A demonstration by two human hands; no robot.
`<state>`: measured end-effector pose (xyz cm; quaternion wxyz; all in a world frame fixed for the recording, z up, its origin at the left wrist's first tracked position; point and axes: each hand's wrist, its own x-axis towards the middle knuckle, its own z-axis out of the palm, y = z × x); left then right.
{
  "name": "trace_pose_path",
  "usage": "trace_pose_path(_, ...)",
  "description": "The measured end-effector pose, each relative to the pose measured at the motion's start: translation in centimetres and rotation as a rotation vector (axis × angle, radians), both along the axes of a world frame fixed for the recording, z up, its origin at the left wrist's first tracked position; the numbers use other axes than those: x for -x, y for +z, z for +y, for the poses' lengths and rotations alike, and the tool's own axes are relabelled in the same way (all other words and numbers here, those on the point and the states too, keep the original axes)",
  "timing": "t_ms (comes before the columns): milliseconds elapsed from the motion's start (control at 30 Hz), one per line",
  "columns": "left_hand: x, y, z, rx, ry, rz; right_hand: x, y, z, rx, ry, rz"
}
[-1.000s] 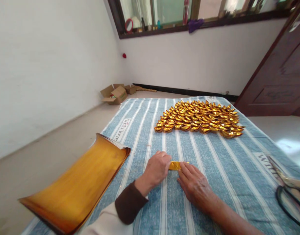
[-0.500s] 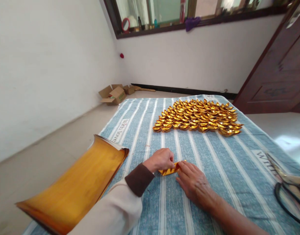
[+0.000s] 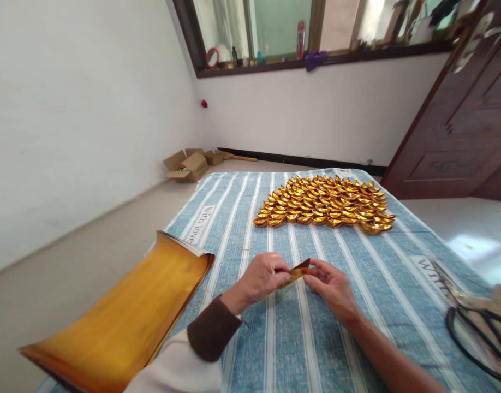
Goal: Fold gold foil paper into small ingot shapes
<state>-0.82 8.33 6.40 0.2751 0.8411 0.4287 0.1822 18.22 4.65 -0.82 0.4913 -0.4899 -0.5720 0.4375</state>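
Between my two hands is a small folded piece of gold foil paper, lifted a little off the striped cloth. My left hand pinches its left end between thumb and fingers. At the other end, the thumb and fingertips of my right hand close on the paper's right corner. Part of the paper is hidden behind my left fingers. Farther back lies a dense cluster of folded gold paper ingots. A stack of gold paper sheets, curled at the edges, lies to the left.
A blue and white striped cloth covers the table. Black-handled scissors rest at the right edge. Open cardboard boxes stand on the floor by the wall. A dark red door is at the right.
My hands have raised the folded gold paper from the cloth and tilted it. My right hand went from lying flat against it to pinching its corner. The view shifted slightly.
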Motion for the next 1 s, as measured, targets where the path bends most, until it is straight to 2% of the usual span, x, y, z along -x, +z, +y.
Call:
trace_pose_path(67,0.1,-0.2,-0.5,-0.242,-0.084,-0.021,0.1,0.4,-0.2,-0.048,0.063,-0.043)
trace_pose_path(167,0.3,-0.8,-1.3,-0.524,-0.134,0.008,0.2,1.0,-0.9,-0.345,0.027,-0.258)
trace_pose_path(267,0.6,-1.7,-2.2,-0.703,-0.116,0.001,0.2,1.5,-1.4,-0.698,0.039,-0.496)
trace_pose_path(333,0.8,-2.7,-2.7,-0.750,-0.090,-0.013,0.2,1.7,-1.6,-0.855,0.059,-0.660)
trace_pose_path(433,1.2,-4.1,-3.4,-0.744,-0.083,-0.003,0.1,1.9,-1.8,-0.943,0.111,-0.835)
trace_pose_path(567,1.5,-5.1,-4.1,-0.697,-0.096,0.072,0.2,1.6,-2.3,-0.931,0.263,-0.910)
trace_pose_path(667,1.7,-5.3,-4.6,-0.650,-0.134,0.109,0.2,1.2,-2.6,-0.886,0.347,-0.915)
trace_pose_path(767,1.8,-5.4,-5.0,-0.580,-0.146,0.077,0.1,0.9,-2.6,-0.855,0.371,-0.914)
trace_pose_path(1000,1.6,-5.2,-5.3,-0.388,-0.044,-0.083,-0.2,1.2,-2.5,-0.787,0.402,-0.904)
